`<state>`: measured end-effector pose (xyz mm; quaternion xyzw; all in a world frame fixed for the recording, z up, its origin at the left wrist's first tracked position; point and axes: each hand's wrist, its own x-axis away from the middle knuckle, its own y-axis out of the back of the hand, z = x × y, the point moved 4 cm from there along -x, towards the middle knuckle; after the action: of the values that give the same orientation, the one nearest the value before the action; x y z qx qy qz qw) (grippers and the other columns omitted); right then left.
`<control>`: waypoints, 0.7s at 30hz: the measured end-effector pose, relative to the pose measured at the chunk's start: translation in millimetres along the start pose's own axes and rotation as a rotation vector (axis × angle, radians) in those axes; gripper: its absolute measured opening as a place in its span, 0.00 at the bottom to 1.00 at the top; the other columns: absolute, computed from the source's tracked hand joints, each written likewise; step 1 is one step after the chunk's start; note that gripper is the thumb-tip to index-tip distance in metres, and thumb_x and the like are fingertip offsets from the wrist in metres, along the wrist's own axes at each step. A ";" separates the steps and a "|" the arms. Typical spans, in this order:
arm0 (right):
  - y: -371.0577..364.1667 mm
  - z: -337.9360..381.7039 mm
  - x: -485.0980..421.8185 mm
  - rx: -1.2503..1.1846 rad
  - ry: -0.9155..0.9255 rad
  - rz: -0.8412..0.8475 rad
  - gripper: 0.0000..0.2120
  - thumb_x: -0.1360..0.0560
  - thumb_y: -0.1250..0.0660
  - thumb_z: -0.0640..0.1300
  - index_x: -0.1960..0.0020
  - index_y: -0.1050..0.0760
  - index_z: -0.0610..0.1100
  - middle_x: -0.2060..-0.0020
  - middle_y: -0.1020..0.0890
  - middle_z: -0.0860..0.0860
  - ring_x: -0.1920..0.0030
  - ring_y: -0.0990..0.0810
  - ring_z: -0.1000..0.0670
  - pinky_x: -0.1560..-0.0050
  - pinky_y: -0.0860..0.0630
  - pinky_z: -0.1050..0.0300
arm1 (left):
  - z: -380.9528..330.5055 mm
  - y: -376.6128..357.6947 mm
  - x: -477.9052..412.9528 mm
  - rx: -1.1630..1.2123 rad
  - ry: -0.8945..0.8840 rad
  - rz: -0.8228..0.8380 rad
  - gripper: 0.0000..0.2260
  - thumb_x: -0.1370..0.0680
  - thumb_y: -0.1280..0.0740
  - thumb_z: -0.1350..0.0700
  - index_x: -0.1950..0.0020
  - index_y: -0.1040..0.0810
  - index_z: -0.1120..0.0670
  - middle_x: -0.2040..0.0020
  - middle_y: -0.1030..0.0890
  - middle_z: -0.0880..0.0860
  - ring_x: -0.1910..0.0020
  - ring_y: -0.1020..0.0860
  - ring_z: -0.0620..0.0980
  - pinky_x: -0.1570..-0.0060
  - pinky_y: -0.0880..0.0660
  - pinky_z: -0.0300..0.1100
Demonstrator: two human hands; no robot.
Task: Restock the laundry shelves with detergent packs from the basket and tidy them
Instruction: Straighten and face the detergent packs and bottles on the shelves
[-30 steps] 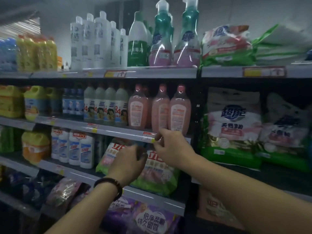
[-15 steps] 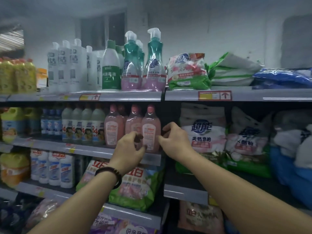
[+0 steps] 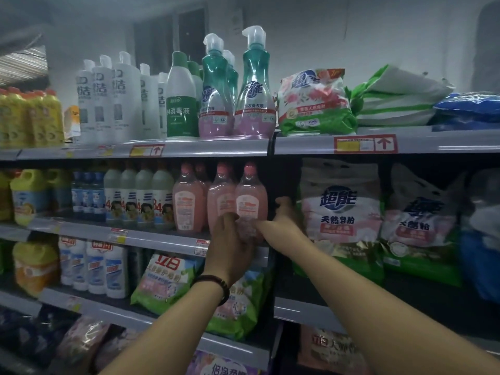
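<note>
Three pink detergent bottles stand at the right end of the middle shelf (image 3: 151, 239). My left hand (image 3: 230, 247) wraps the base of the rightmost pink bottle (image 3: 250, 201) from the front. My right hand (image 3: 286, 217) presses its right side, thumb up, fingers reaching behind it. White-pink-green detergent packs (image 3: 341, 212) stand upright just right of that bottle. One such pack (image 3: 313, 101) lies on the top shelf. A green-pink pack (image 3: 167, 280) leans on the lower shelf under my left wrist. No basket is in view.
Teal pump bottles (image 3: 254, 90) and white bottles (image 3: 121, 98) fill the top shelf. Bleach bottles (image 3: 146, 198) and yellow jugs (image 3: 29, 196) stand left of the pink ones. A blue pack (image 3: 470, 106) lies top right. A dark upright (image 3: 272, 266) divides the two shelf bays.
Both hands rose from the lower-shelf pack to the middle shelf and closed around the rightmost pink bottle. The view tilted upward and shifted right.
</note>
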<state>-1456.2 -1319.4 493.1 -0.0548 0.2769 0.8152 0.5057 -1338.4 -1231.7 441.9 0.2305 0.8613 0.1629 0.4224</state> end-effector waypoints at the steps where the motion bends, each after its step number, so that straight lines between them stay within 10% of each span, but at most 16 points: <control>1: -5.0 -0.5 -4.7 0.013 -0.012 0.001 0.48 0.31 0.19 0.55 0.20 0.41 0.48 0.30 0.26 0.47 0.33 0.23 0.42 0.40 0.22 0.50 | 4.6 -2.2 0.5 0.023 0.006 -0.004 0.24 0.23 0.27 0.54 0.30 0.33 0.50 0.34 0.29 0.49 0.39 0.24 0.50 0.42 0.22 0.45; 6: -24.0 -7.9 -23.1 0.036 -0.014 -0.011 0.24 0.24 0.24 0.47 0.32 0.29 0.46 0.39 0.18 0.48 0.51 0.21 0.50 0.65 0.29 0.63 | 12.7 -10.2 3.7 -0.008 -0.038 -0.003 0.22 0.24 0.26 0.53 0.34 0.31 0.50 0.41 0.28 0.47 0.45 0.25 0.48 0.51 0.27 0.40; 16: -36.1 -23.6 -20.2 0.116 0.082 -0.279 0.28 0.29 0.22 0.58 0.37 0.31 0.48 0.43 0.24 0.49 0.48 0.20 0.47 0.56 0.21 0.52 | 18.3 -30.6 -1.1 -0.283 -0.137 0.018 0.24 0.25 0.38 0.40 0.31 0.26 0.46 0.41 0.21 0.45 0.42 0.24 0.50 0.38 0.33 0.42; 21: -39.4 -31.0 -20.8 -0.119 0.087 -0.157 0.21 0.24 0.29 0.47 0.36 0.35 0.47 0.42 0.27 0.48 0.48 0.22 0.48 0.60 0.27 0.59 | 22.1 -29.0 -7.2 -0.270 -0.069 0.050 0.24 0.23 0.38 0.40 0.28 0.29 0.43 0.37 0.22 0.46 0.37 0.26 0.53 0.33 0.32 0.47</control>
<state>-1418.4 -1338.5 459.1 -0.1414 0.2448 0.7850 0.5512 -1324.3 -1258.0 419.7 0.1983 0.8107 0.2796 0.4746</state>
